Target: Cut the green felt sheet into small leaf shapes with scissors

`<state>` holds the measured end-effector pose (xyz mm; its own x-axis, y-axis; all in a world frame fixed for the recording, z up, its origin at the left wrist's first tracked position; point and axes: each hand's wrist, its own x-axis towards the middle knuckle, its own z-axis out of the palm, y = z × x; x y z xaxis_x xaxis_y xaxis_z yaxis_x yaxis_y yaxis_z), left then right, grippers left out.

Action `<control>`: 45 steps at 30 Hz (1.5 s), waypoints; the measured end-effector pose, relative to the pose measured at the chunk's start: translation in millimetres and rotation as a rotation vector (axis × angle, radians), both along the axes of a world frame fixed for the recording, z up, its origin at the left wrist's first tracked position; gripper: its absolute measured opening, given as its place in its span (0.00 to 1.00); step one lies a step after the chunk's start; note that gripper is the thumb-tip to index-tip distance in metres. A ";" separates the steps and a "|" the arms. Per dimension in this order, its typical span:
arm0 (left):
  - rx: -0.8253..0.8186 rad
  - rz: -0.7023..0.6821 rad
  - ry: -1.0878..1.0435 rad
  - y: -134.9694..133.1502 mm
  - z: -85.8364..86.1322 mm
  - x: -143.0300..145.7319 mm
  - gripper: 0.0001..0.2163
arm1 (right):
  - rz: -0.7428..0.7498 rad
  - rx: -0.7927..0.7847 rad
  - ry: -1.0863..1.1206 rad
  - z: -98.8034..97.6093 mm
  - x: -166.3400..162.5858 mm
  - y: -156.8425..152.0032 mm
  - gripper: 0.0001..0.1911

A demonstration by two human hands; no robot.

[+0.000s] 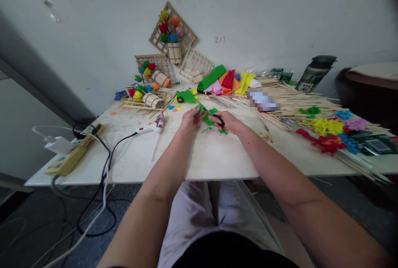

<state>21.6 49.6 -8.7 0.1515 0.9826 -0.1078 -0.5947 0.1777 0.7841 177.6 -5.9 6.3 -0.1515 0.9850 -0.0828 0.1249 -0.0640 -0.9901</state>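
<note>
My left hand (190, 119) pinches a small piece of green felt (201, 109) over the middle of the table. A pair of scissors (220, 121) with black handles is in my right hand (229, 122), its blades pointing left at the felt piece. Whether the blades touch the felt I cannot tell. Below and between the hands lie green scraps (207, 119) on the white tabletop. Farther back rests a larger green felt sheet (186, 96).
A white glue gun (152, 127) lies left, its cord running to a yellow power strip (73, 152). Lattice panels with felt flowers (172, 31) lean on the wall. Rolled felt (212, 78), wooden sticks (298, 98), a dark bottle (316, 73) and yellow felt blossoms (326, 127) occupy the back and right.
</note>
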 end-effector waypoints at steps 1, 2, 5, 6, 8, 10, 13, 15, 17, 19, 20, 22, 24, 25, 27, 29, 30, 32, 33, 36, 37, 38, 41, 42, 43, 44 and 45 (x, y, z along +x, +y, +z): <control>-0.001 0.002 0.000 0.0 -0.1 -0.2 0.06 | 0.003 -0.002 0.001 -0.6 0.0 0.5 0.10; -0.002 0.004 0.002 0.0 -0.1 -0.3 0.06 | 0.006 -0.004 0.000 -1.0 0.0 0.9 0.11; -0.001 0.010 0.010 -0.2 -0.1 -0.4 0.06 | 0.013 -0.003 0.005 -1.4 0.0 1.1 0.11; 0.000 0.011 0.011 -0.3 -0.1 -0.3 0.06 | 0.013 -0.006 0.007 -1.3 0.0 1.0 0.11; 0.004 0.011 0.010 -0.3 -0.2 -0.2 0.06 | 0.011 -0.013 0.011 -1.1 0.0 0.8 0.11; 0.002 0.012 0.008 -0.1 -0.3 -0.3 0.07 | 0.011 -0.018 0.013 -0.9 -0.1 0.6 0.10; -0.005 0.010 0.017 0.0 0.0 -0.7 0.08 | 0.011 -0.013 0.009 -0.4 -0.7 0.0 0.10; -0.004 0.008 0.031 -0.6 0.7 -1.1 0.08 | 0.009 -0.016 0.000 -0.1 -1.2 -0.5 0.10; 0.007 0.008 0.043 -1.9 1.9 -1.4 0.10 | 0.008 -0.022 -0.012 0.3 -1.6 -0.9 0.11; 0.020 0.012 0.055 -3.7 3.6 -1.4 0.12 | 0.010 -0.028 -0.022 0.6 -2.0 -1.4 0.11; 0.027 0.013 0.063 -4.7 4.4 -1.4 0.12 | 0.012 -0.029 -0.020 0.8 -2.1 -1.6 0.11; 0.036 0.017 0.084 -6.4 5.9 -1.3 0.12 | 0.014 -0.031 -0.013 1.5 -2.3 -2.4 0.11; 0.045 0.018 0.101 -7.6 6.9 -1.2 0.12 | 0.013 -0.036 -0.007 2.2 -2.5 -3.3 0.11; 0.050 0.017 0.105 -8.1 7.3 -1.2 0.12 | 0.010 -0.040 -0.007 2.5 -2.6 -3.7 0.12; 0.057 0.012 0.106 -8.7 7.7 -0.9 0.12 | 0.006 -0.044 -0.014 2.8 -2.7 -4.0 0.12; 0.065 0.003 0.105 -9.1 8.0 -0.5 0.13 | 0.003 -0.042 -0.017 2.4 -2.6 -3.9 0.13; 0.070 -0.003 0.105 -9.3 8.1 -0.2 0.13 | 0.003 -0.039 -0.014 2.1 -2.5 -3.7 0.13; 0.075 -0.014 0.110 -9.6 8.1 0.4 0.14 | 0.008 -0.033 0.007 1.7 -2.4 -3.5 0.12; 0.075 -0.019 0.113 -9.7 8.0 0.8 0.14 | 0.008 -0.034 0.019 1.7 -2.4 -3.5 0.12; 0.075 -0.035 0.122 -10.0 7.1 1.9 0.15 | -0.006 -0.046 0.044 2.9 -2.8 -4.3 0.12; 0.079 -0.043 0.122 -10.1 6.7 2.3 0.14 | -0.013 -0.050 0.044 3.5 -2.9 -4.7 0.13; 0.082 -0.048 0.122 -10.2 6.5 2.7 0.14 | -0.019 -0.050 0.041 3.9 -2.9 -4.9 0.13; 0.076 -0.050 0.122 -10.6 6.4 3.5 0.13 | -0.028 -0.038 0.022 3.9 -2.0 -4.5 0.14; 0.070 -0.048 0.124 -10.7 6.6 3.5 0.13 | -0.032 -0.035 0.015 3.5 -1.6 -4.0 0.14; 0.065 -0.045 0.127 -10.8 6.7 3.4 0.13 | -0.033 -0.033 0.009 3.0 -1.3 -3.5 0.14; 0.062 -0.044 0.130 -10.7 6.8 3.2 0.12 | -0.034 -0.031 0.007 2.5 -1.0 -3.1 0.14; 0.062 -0.046 0.132 -10.6 6.8 2.9 0.12 | -0.032 -0.031 0.006 2.3 -0.9 -2.8 0.13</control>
